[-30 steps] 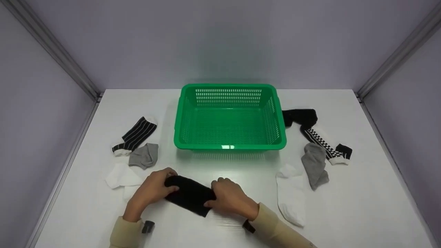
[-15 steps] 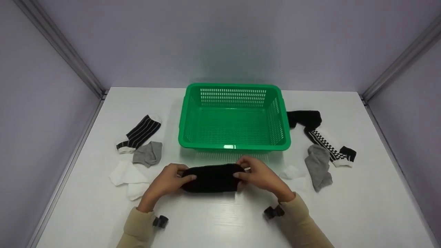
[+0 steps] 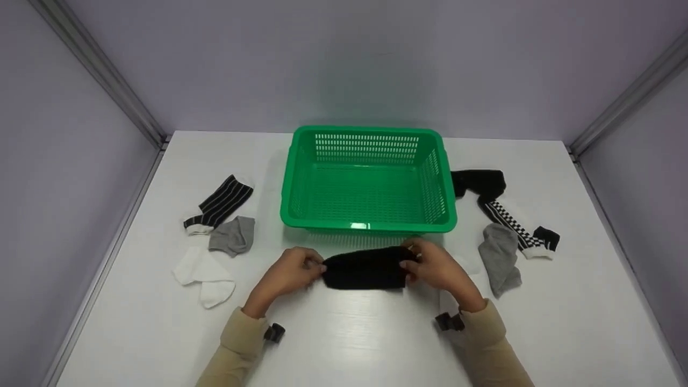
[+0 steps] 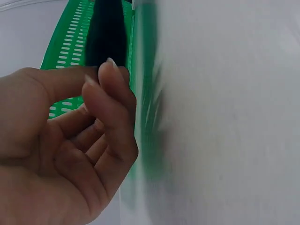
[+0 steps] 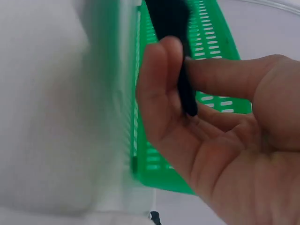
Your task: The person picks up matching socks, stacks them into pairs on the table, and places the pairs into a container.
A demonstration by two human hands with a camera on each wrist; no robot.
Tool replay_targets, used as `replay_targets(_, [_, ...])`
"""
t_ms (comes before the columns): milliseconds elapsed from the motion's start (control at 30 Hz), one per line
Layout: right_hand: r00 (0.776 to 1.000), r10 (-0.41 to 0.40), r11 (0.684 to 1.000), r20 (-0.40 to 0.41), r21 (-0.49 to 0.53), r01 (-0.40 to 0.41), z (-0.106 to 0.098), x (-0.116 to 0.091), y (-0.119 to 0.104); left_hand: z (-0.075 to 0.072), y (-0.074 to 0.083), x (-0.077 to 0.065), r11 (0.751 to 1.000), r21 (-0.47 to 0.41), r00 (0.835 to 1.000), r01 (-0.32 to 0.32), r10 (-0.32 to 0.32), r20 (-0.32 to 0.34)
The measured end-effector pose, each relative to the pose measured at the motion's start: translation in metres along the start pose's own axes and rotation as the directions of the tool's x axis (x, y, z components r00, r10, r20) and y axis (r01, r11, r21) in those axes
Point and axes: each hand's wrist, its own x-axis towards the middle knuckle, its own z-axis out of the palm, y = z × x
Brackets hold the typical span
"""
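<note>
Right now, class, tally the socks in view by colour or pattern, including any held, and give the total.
Plain black socks, one of them held: 2
White socks: 2
Grey socks: 2
Striped sock: 1
Checkered sock: 1
Total: 8

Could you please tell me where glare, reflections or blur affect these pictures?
Head view: a bright glare patch on the front rim of the green basket, a pale sheen on the white table, and the black sock too dark to show much texture; left wrist view: a smeary green reflection on the table; right wrist view: the table looks soft and blurred.
</note>
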Motion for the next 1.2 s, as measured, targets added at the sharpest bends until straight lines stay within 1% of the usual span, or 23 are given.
replay_targets(67, [1.0,0.004,0.992,-0.029,-0.126,-0.008,0.001,-0.001,-0.001,0.005,0.004,0.001,0.998,0.059,0.999,-0.007,0.01,-0.041])
replay_targets(133, [0.997,-0.013,0.969,-0.076,-0.249,-0.006,0.003,-0.004,-0.005,0.01,0.008,-0.002,0.99,0.143,0.995,-0.019,0.033,-0.098])
replay_targets(200, [0.991,-0.038,0.949,-0.131,-0.315,-0.005,0.005,-0.008,-0.01,0.014,0.014,-0.006,0.973,0.229,0.986,-0.035,0.07,-0.15])
replay_targets(233, [0.985,-0.065,0.939,-0.161,-0.345,0.005,0.005,-0.009,-0.012,0.016,0.016,-0.008,0.961,0.271,0.98,-0.052,0.102,-0.172])
replay_targets(300, [0.971,-0.144,0.918,-0.191,-0.393,0.059,0.007,-0.012,-0.015,0.019,0.019,-0.011,0.929,0.353,0.959,-0.115,0.197,-0.206])
replay_targets(367, [0.966,-0.208,0.905,-0.156,-0.406,0.129,0.009,-0.014,-0.014,0.02,0.021,-0.013,0.896,0.405,0.937,-0.184,0.284,-0.202])
replay_targets(433, [0.965,-0.25,0.895,-0.08,-0.4,0.199,0.012,-0.014,-0.012,0.021,0.021,-0.013,0.863,0.439,0.92,-0.249,0.353,-0.172])
replay_targets(467, [0.964,-0.263,0.891,-0.042,-0.394,0.226,0.013,-0.015,-0.011,0.022,0.021,-0.013,0.85,0.45,0.914,-0.275,0.376,-0.151])
replay_targets(500, [0.963,-0.271,0.886,-0.009,-0.393,0.246,0.014,-0.016,-0.01,0.022,0.021,-0.013,0.838,0.461,0.913,-0.291,0.388,-0.128])
replay_targets(567, [0.961,-0.274,0.886,0.034,-0.379,0.265,0.014,-0.015,-0.008,0.024,0.019,-0.013,0.821,0.482,0.915,-0.306,0.394,-0.091])
replay_targets(667, [0.963,-0.264,0.89,0.057,-0.371,0.266,0.013,-0.016,-0.005,0.025,0.015,-0.013,0.795,0.525,0.919,-0.304,0.39,-0.059])
replay_targets(800, [0.967,-0.234,0.901,0.098,-0.351,0.254,0.008,-0.017,-0.002,0.025,0.011,-0.013,0.758,0.593,0.922,-0.271,0.382,-0.067])
replay_targets(833, [0.967,-0.228,0.902,0.11,-0.351,0.253,0.006,-0.017,-0.002,0.025,0.01,-0.013,0.754,0.604,0.924,-0.258,0.375,-0.073])
replay_targets(933, [0.967,-0.216,0.903,0.133,-0.351,0.25,0.003,-0.018,0.0,0.022,0.01,-0.013,0.754,0.615,0.932,-0.232,0.353,-0.082])
replay_targets(1033, [0.968,-0.208,0.905,0.144,-0.347,0.246,0.002,-0.018,0.001,0.019,0.011,-0.013,0.758,0.613,0.939,-0.222,0.336,-0.075])
replay_targets(1200, [0.969,-0.197,0.911,0.146,-0.338,0.236,0.003,-0.019,0.001,0.019,0.013,-0.014,0.751,0.622,0.942,-0.222,0.33,-0.062])
